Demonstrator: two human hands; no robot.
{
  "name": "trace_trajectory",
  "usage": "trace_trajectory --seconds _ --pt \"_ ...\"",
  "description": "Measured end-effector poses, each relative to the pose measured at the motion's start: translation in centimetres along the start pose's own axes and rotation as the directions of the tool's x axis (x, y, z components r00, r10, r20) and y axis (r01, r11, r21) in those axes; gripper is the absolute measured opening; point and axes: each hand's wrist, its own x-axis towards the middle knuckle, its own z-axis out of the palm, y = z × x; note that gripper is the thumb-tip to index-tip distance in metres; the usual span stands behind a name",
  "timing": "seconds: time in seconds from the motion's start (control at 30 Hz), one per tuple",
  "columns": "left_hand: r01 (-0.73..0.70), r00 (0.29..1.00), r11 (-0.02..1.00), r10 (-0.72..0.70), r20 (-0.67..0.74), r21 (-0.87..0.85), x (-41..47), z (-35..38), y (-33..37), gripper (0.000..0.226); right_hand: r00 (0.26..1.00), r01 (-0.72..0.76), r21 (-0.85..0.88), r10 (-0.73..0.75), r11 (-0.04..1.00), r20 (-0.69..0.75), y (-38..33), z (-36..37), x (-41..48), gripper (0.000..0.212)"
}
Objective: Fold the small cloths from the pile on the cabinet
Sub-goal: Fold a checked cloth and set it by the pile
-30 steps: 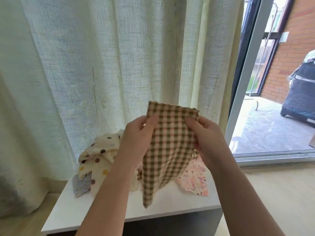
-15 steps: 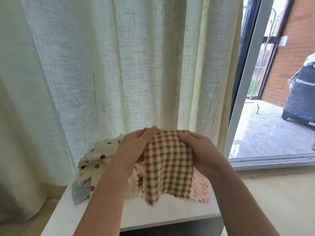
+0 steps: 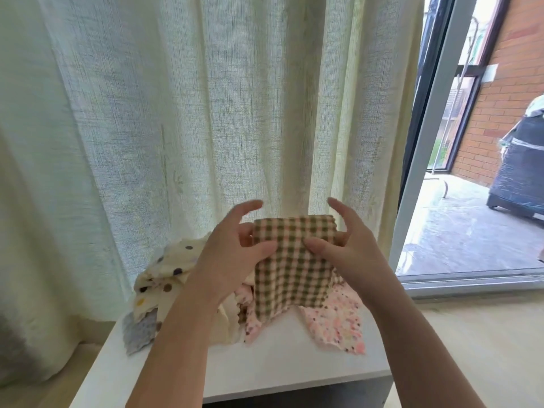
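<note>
A brown-and-cream checked cloth (image 3: 294, 269) hangs in the air above the pile, held by both hands. My left hand (image 3: 232, 251) pinches its left edge between thumb and lower fingers, with the index finger lifted free. My right hand (image 3: 350, 248) pinches the right edge the same way, index finger raised. Below lies the pile on the white cabinet (image 3: 279, 369): a cream polka-dot cloth (image 3: 167, 275) at the left, a grey dotted cloth (image 3: 138, 331) under it, and a pink speckled cloth (image 3: 338, 322) at the right.
A pale sheer curtain (image 3: 206, 113) hangs directly behind the cabinet. A sliding glass door frame (image 3: 426, 142) stands to the right, with a patio and brick wall outside. Light wooden floor (image 3: 485, 334) lies to the right of the cabinet.
The checked cloth has come down from chest height toward the pile and now hangs wider and flatter. Both hands shifted to its side edges and their index fingers lifted.
</note>
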Motion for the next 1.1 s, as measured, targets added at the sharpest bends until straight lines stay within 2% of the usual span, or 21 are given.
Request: trace_trajectory --seconds 0.07,0.13,0.2,0.27,0.3,0.33,0.37,0.4,0.47,0.53,0.6,0.67,0.77,0.83,0.93,1.1 --pt "-0.079 0.997 0.972 0.082 -0.002 0.221 0.0 -0.2 -0.1 0.047 0.995 0.083 -0.119 -0.076 0.989 0.060 0.0 -0.3 0.0 0.048" --pt "-0.127 0.986 0.907 0.158 -0.046 0.402 -0.1 -0.4 0.1 0.031 0.988 0.152 -0.221 -0.142 0.963 0.061 -0.2 -0.4 -0.1 0.030" --pt "-0.195 0.968 0.864 0.245 -0.049 0.465 -0.2 -0.5 0.1 0.015 0.983 0.183 -0.352 -0.181 0.918 0.038 -0.1 -0.5 -0.1 0.016" --pt "-0.268 0.945 0.826 0.325 -0.030 0.495 -0.1 -0.5 -0.1 0.005 0.977 0.199 -0.525 -0.210 0.828 0.039 -0.2 -0.7 -0.1 0.006" --pt "-0.294 0.938 0.813 0.347 -0.013 0.502 -0.2 -0.4 -0.1 0.004 0.976 0.208 -0.594 -0.209 0.777 0.068 -0.3 -0.7 -0.2 0.008" --pt "-0.319 0.932 0.807 0.362 0.011 0.497 -0.2 -0.4 -0.1 0.006 0.974 0.223 -0.640 -0.198 0.735 0.112 -0.4 -0.7 -0.4 0.020" --pt "-0.340 0.929 0.807 0.368 0.039 0.483 -0.2 -0.3 0.0 0.009 0.970 0.244 -0.643 -0.181 0.726 0.164 -0.5 -0.7 -0.5 0.030" --pt "-0.351 0.929 0.812 0.365 0.064 0.467 -0.4 -0.2 0.1 0.013 0.963 0.262 -0.616 -0.165 0.743 0.211 -0.7 -0.5 -0.6 0.030" --pt "-0.347 0.932 0.826 0.355 0.068 0.444 -0.7 0.1 0.4 0.019 0.952 0.274 -0.532 -0.148 0.801 0.267 -0.8 0.1 -0.8 0.009" --pt "-0.304 0.948 0.874 0.315 0.034 0.380 -0.8 0.1 0.7 0.018 0.962 0.250 -0.491 -0.157 0.834 0.224 -0.3 0.2 -0.5 0.017" --pt "-0.264 0.965 0.915 0.252 0.078 0.305 -0.9 -0.2 0.8 0.032 0.974 0.219 -0.465 -0.165 0.858 0.154 -0.1 0.0 -0.3 0.015" --pt "-0.291 0.955 0.906 0.254 0.155 0.306 -0.9 -0.8 0.9 0.036 0.981 0.188 -0.395 -0.158 0.899 0.109 -0.1 -0.5 -0.1 0.011" --pt "-0.314 0.945 0.872 0.250 0.209 0.376 -1.3 -1.4 0.8 0.023 0.993 0.121 -0.267 -0.114 0.956 0.044 -0.1 -1.0 0.1 0.012" --pt "-0.294 0.952 0.866 0.231 0.199 0.405 -1.3 -1.3 0.8 0.017 0.996 0.092 -0.195 -0.091 0.976 0.015 -0.1 -1.0 0.2 0.011" --pt "-0.272 0.960 0.882 0.221 0.173 0.385 -1.3 -0.8 1.0 0.028 0.998 0.065 -0.115 -0.065 0.991 0.007 -0.3 -0.7 0.1 0.010" --pt "-0.247 0.963 0.913 0.195 0.186 0.324 -1.2 -0.1 1.0 0.030 0.993 0.087 -0.106 -0.095 0.991 -0.071 -0.4 -0.4 0.0 0.010"
